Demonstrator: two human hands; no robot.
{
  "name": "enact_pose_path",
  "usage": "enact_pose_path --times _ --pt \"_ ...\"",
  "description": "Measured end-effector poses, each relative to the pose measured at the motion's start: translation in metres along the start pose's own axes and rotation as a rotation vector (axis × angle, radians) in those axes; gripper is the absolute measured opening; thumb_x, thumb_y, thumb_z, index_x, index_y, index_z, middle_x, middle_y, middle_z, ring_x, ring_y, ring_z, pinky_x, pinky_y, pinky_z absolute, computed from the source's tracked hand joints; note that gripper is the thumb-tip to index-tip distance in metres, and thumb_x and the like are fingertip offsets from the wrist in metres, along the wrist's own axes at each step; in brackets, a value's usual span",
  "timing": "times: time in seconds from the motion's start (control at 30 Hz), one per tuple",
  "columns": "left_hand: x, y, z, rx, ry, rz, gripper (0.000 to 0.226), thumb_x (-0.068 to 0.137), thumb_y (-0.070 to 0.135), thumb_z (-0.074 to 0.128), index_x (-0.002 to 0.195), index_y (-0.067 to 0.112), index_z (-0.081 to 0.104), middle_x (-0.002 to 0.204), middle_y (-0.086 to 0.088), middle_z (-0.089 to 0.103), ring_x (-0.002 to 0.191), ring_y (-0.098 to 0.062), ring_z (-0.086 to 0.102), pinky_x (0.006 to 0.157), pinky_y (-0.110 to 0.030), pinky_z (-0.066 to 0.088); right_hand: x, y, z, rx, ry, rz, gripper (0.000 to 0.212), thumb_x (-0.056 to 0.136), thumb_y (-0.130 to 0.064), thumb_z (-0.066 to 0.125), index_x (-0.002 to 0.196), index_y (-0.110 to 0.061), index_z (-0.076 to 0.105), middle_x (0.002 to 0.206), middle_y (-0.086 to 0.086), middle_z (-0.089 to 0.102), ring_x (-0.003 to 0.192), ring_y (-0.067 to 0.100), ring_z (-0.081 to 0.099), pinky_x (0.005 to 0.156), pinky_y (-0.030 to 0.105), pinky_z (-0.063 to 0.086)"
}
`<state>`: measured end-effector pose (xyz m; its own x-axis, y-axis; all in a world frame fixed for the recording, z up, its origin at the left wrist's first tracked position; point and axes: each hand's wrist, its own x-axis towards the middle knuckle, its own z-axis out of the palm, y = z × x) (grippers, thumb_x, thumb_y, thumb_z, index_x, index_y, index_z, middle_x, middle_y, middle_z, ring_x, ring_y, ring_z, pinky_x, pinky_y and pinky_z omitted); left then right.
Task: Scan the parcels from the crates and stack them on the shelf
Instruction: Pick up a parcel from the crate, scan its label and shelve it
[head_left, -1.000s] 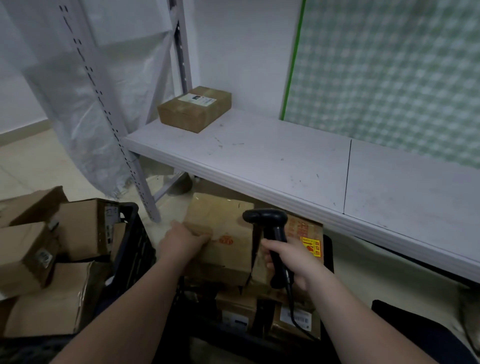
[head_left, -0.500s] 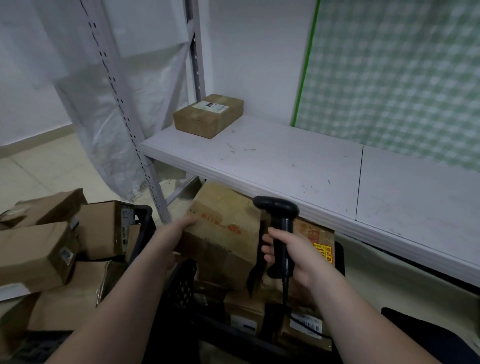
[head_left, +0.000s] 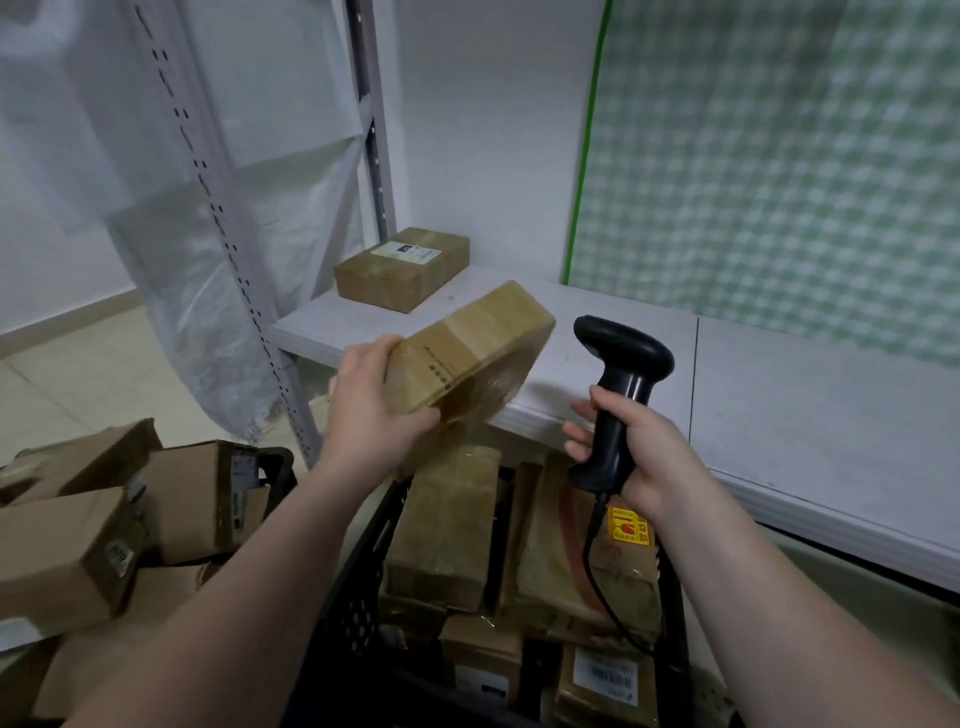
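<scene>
parcel (head_left: 402, 268) on shelf (head_left: 779, 395); crate (head_left: 358, 597) below, front; boxes (head_left: 104, 519) left.

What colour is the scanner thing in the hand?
Black. The scanner shows clearly in the head view.

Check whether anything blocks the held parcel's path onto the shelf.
Nothing visible. The left hand holds the parcel raised at the front edge of the shelf; the box sits back-left, and the scanner in the right hand is off to the right.

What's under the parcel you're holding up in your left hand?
Below the held parcel, gripped by the left hand, sits the black crate with taped brown parcels inside. The held parcel's underside and any label there are hidden.
</scene>
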<state>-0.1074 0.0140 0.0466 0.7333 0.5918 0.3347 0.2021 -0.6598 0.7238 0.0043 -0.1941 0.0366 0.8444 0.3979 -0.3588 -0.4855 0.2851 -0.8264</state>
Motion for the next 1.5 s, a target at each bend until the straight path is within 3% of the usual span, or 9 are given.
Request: enact_pose_path --times 0.23,0.4,0.57,0.67,0.8,0.93,1.03,1.27,1.5 --pt "0.003 0.003 0.044 0.252 -0.071 0.241 0.071 0.078 0.000 0.066 0.138 0.029 0.040 0.137 -0.002 0.033 0.129 -0.026 0.029 0.096 -0.043 0.045 0.004 -0.022 -0.012 0.000 0.089 -0.095 0.024 0.089 -0.023 0.067 0.108 -0.010 0.059 0.104 0.008 0.061 0.100 0.023 0.061 0.057 0.027 0.059" --pt "-0.002 -0.001 0.069 0.201 -0.134 0.093 0.078 0.081 -0.001 0.067 0.138 0.041 0.035 0.156 0.000 0.004 0.142 -0.032 0.023 0.111 -0.042 0.034 0.009 -0.025 -0.017 -0.065 0.084 -0.078 0.012 0.090 -0.023 0.065 0.097 -0.015 0.058 0.099 0.010 0.060 0.088 0.022 0.064 0.069 0.034 0.056" --pt "-0.009 -0.005 0.077 -0.051 -0.222 0.011 0.065 0.079 0.019 0.077 0.131 0.040 0.043 0.157 0.009 -0.001 0.143 -0.023 0.018 0.112 -0.036 0.027 0.017 -0.018 -0.024 -0.080 0.064 -0.029 0.021 0.090 -0.023 0.065 0.105 -0.009 0.061 0.085 0.005 0.066 0.071 0.018 0.067 0.067 0.034 0.055" --pt "-0.010 -0.007 0.079 -0.246 -0.189 -0.084 0.050 0.094 0.038 0.056 0.141 0.038 0.037 0.160 0.008 0.003 0.144 -0.019 0.015 0.111 -0.039 0.023 0.022 -0.013 -0.031 -0.084 0.052 0.005 0.023 0.089 -0.024 0.066 0.106 -0.009 0.063 0.076 0.003 0.067 0.068 0.018 0.067 0.060 0.033 0.054" --pt "-0.002 -0.003 0.082 -0.462 -0.182 -0.291 0.059 0.101 0.040 0.041 0.151 0.039 0.011 0.150 0.007 0.022 0.137 -0.019 0.027 0.113 -0.048 0.029 0.026 -0.008 -0.037 -0.137 0.073 0.034 0.032 0.087 -0.026 0.068 0.113 -0.009 0.060 0.104 0.012 0.062 0.094 0.027 0.061 0.058 0.031 0.055" --pt "0.007 -0.013 0.084 -0.706 -0.287 -0.685 0.063 0.093 0.031 0.058 0.148 0.022 0.029 0.134 -0.005 0.052 0.115 -0.025 0.057 0.096 -0.048 0.050 0.023 -0.008 -0.037 -0.195 0.083 0.037 0.026 0.089 -0.022 0.066 0.110 -0.010 0.057 0.100 0.011 0.058 0.090 0.026 0.060 0.061 0.031 0.055" --pt "0.004 -0.012 0.075 -0.869 -0.402 -0.900 0.028 0.091 0.018 0.062 0.115 0.005 0.056 0.103 -0.015 0.068 0.093 -0.025 0.067 0.081 -0.041 0.056 0.020 -0.010 -0.039 -0.301 0.105 0.013 0.023 0.090 -0.023 0.066 0.107 -0.011 0.057 0.094 0.010 0.059 0.078 0.022 0.060 0.057 0.029 0.054" --pt "0.001 -0.016 0.069 -0.987 -0.408 -0.959 0.010 0.091 0.008 0.061 0.098 0.002 0.059 0.092 -0.015 0.068 0.092 -0.026 0.064 0.103 -0.046 0.045 0.010 -0.023 -0.032 -0.526 0.131 -0.131 0.025 0.089 -0.023 0.066 0.110 -0.011 0.059 0.089 0.010 0.057 0.069 0.019 0.055 0.059 0.028 0.049" --pt "0.001 -0.027 0.070 -1.034 -0.362 -0.902 0.054 0.087 0.002 0.062 0.138 0.001 0.044 0.113 -0.017 0.065 0.101 -0.025 0.066 0.096 -0.043 0.050 -0.005 -0.032 -0.016 -0.600 0.021 -0.160 0.016 0.090 -0.023 0.065 0.101 -0.011 0.060 0.091 0.007 0.064 0.063 0.016 0.052 0.055 0.026 0.046"
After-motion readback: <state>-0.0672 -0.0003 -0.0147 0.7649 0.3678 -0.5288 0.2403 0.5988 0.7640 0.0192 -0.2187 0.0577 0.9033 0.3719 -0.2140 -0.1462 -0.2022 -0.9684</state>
